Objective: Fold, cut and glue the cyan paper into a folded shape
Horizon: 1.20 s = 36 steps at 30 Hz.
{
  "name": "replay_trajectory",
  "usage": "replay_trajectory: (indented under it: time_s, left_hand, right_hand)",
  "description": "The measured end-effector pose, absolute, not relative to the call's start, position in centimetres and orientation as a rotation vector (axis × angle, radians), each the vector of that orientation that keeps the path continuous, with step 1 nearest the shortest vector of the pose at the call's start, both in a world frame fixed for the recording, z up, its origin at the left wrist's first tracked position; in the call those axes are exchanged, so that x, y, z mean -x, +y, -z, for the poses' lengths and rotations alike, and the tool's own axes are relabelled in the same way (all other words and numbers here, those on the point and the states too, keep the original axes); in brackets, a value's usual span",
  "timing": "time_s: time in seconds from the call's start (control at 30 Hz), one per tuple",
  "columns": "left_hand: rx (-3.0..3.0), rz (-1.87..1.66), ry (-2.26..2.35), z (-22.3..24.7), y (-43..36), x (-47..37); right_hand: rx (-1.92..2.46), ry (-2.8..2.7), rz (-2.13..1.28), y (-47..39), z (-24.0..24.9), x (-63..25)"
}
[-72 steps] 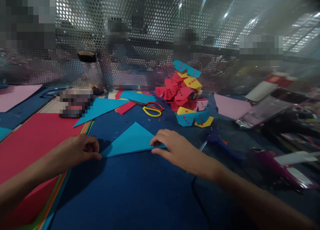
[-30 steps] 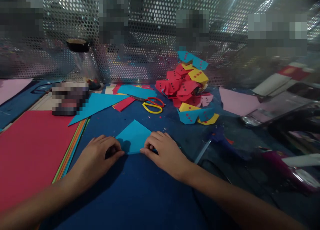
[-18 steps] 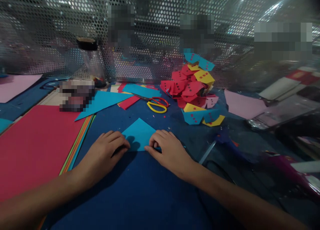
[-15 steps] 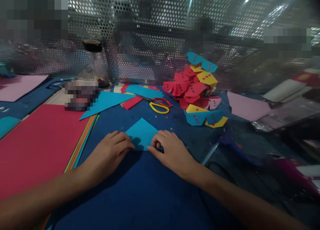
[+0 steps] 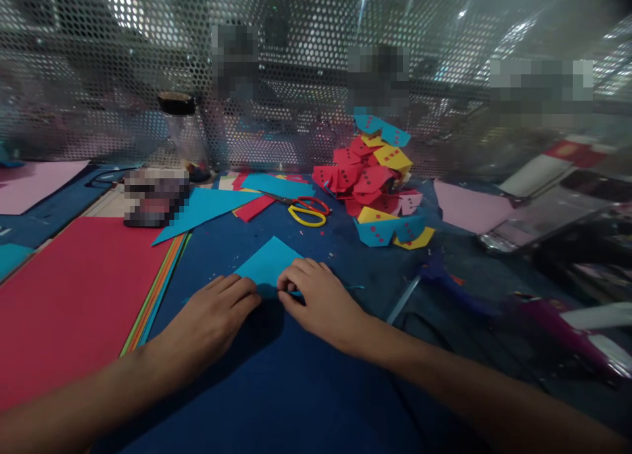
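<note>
A light-blue sheet of folded paper [image 5: 269, 263] lies on the dark blue tabletop, its pointed corner facing away from me. My left hand [image 5: 214, 316] grips the near edge at its left, fingers bent and pressed together. On the same edge, my right hand [image 5: 326, 306] pinches the paper with thumb and curled fingers, close beside the left. Thin blue tips of the paper poke out past both hands; the rest of that edge is hidden under them. Beyond the paper rest scissors [image 5: 307, 212] with one red and one yellow handle loop.
A heap of red, yellow and blue paper pieces [image 5: 370, 177] with small squares stands behind. At left are stacked coloured sheets [image 5: 83, 302], a phone-like object [image 5: 155, 201] and a lidded jar [image 5: 185, 135]. Glue guns [image 5: 444, 286] lie right. A perforated metal screen [image 5: 306, 66] closes off the back.
My hands have come nearer to each other along the paper's near edge. The whole view has shifted slightly, so things at the back appear farther left.
</note>
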<state>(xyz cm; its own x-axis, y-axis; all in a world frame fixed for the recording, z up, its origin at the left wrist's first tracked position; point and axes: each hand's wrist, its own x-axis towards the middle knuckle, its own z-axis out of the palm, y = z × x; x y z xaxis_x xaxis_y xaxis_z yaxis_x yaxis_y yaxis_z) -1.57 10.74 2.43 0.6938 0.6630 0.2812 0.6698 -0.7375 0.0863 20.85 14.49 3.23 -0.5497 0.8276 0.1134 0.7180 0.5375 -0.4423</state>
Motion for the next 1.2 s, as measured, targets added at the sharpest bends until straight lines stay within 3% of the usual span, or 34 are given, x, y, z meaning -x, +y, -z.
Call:
replay_trajectory:
  time_s: [0.5,1.2]
  left_hand:
    - [2.797,0.292,-1.065,-2.4,10.5,1.5]
    - [2.829,0.42,-1.032,-2.3,10.5,1.8]
  right_hand:
    - [1.39,-2.419,-0.464,14.0,-3.5,-20.0]
    - [1.587,-2.361,-0.439,14.4,-4.2,-26.8]
